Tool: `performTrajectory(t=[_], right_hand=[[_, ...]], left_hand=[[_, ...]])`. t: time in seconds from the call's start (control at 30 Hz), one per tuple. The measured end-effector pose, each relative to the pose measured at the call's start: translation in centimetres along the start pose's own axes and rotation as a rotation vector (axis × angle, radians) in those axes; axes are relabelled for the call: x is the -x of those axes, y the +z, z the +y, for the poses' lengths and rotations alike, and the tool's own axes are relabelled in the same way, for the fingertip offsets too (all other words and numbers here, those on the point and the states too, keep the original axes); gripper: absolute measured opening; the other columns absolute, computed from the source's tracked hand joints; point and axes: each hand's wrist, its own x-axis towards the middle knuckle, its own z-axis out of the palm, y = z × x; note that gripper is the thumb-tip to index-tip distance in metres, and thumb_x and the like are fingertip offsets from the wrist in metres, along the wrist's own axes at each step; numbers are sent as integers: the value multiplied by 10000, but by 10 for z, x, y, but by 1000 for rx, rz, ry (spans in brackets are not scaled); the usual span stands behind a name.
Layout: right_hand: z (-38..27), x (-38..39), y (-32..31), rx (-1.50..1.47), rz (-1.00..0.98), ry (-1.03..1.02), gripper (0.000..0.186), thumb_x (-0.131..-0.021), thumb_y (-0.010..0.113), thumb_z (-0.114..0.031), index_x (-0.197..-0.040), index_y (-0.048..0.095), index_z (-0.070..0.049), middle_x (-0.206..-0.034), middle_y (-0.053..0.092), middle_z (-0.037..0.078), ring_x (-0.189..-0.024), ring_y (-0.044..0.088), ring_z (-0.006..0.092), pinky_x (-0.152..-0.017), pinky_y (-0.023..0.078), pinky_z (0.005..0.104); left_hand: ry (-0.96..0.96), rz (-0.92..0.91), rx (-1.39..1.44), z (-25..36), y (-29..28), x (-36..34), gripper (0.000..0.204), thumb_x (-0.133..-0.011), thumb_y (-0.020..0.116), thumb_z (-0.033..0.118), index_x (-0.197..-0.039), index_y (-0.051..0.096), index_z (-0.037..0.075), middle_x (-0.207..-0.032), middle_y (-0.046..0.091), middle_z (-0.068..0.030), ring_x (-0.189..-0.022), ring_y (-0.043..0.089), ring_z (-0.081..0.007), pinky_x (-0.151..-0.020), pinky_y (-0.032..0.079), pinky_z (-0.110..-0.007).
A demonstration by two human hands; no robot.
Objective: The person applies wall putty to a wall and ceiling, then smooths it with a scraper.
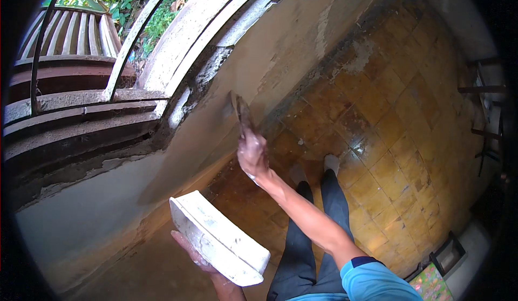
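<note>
My right hand (pixel 252 152) is closed round the handle of a putty knife (pixel 238 104), its blade against the beige wall (pixel 280 53) below the window ledge. Pale smears coat the fingers and wrist. Lower down, my left hand (pixel 191 250) supports a white plastic tub (pixel 221 236) from its left side, with the fingers along its wall. The tub is tilted and streaked with whitish residue; its inside is mostly hidden from here. Dark, rough, broken plaster (pixel 178 107) runs along the wall's upper edge, near the blade.
Curved metal bars (pixel 135 36) and a weathered ledge (pixel 81 104) stand at upper left, with green plants (pixel 127 1) beyond. My feet are on worn yellow floor tiles (pixel 388 155). Dark-framed furniture (pixel 485 90) stands at far right; a dark frame (pixel 449 252) lies lower right.
</note>
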Motion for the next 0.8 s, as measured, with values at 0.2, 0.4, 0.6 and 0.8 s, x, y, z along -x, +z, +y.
performTrajectory(t=[0.2,0.4,0.6,0.8], right_hand=[[32,-131,-67,-54,278,216,448,-870,390,41,-1308,384,136,-1295,457,319,-1208,481,387,-1063,355,410],[-4,-103,-21,-106,106,78,452,-874,382,8,-1314,394,111,-1279,482,302,-1194,493,382,-1029,390,383],[-61,30,-5,-257,-243,51,645,-750,367,176,-1378,360,30,-1309,491,241,-1231,477,337,-1029,398,407],[-42,-78,-36,48,231,-20,587,-804,313,100,-1390,325,53,-1343,464,220,-825,668,205,-714,548,283]], left_hand=[[-19,-87,56,8,17,5,715,-942,225,614,-1426,275,90,-1312,474,-72,-1121,524,-184,-942,465,-320],[4,-9,-37,12,12,4,715,-941,238,612,-1432,256,92,-1323,462,-77,-1121,524,-191,-936,470,-325],[71,-533,263,27,-11,-2,635,-990,257,448,-1474,104,67,-1496,226,-140,-1323,342,-207,-1140,236,-359],[-84,28,114,41,-7,-2,695,-950,200,595,-1430,256,95,-1335,454,-95,-1125,529,-209,-959,460,-349]])
